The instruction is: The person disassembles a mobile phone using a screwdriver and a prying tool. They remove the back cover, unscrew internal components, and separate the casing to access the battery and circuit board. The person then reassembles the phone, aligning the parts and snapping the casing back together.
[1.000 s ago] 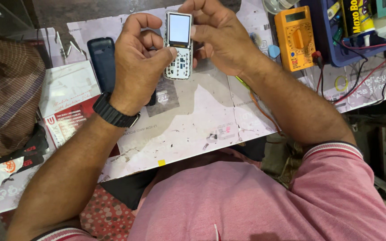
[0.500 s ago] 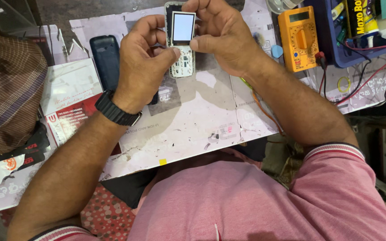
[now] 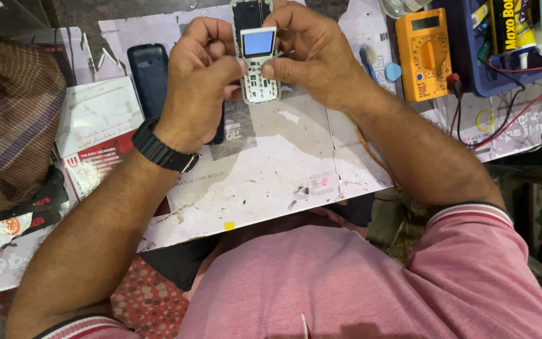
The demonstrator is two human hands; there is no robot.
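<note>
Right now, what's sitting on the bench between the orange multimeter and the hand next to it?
In the head view, a small blue pick and a blue-handled brush lie between the orange multimeter and the right hand.

Phone board [image 3: 259, 74]: bare circuit, whitish matt, w/ small metal pads; its screen [image 3: 258, 43] glossy glass, blue sheen, white plastic frame. Left hand [image 3: 199, 88] & right hand [image 3: 312, 53] grip it; left wrist has matt black rubbery watch [image 3: 161, 149]. Dark phone [image 3: 148, 75]: smooth black plastic, slight gloss. Multimeter [image 3: 423, 53]: orange plastic, matt. Bench top [image 3: 271, 169]: worn paper sheet, scuffed, stained, rough-looking. Blue tray [image 3: 472, 69]: smooth plastic. Shirt [image 3: 371, 282]: pink knit cloth, matt. Leaflet [image 3: 95, 135]: glossy printed paper.
</note>
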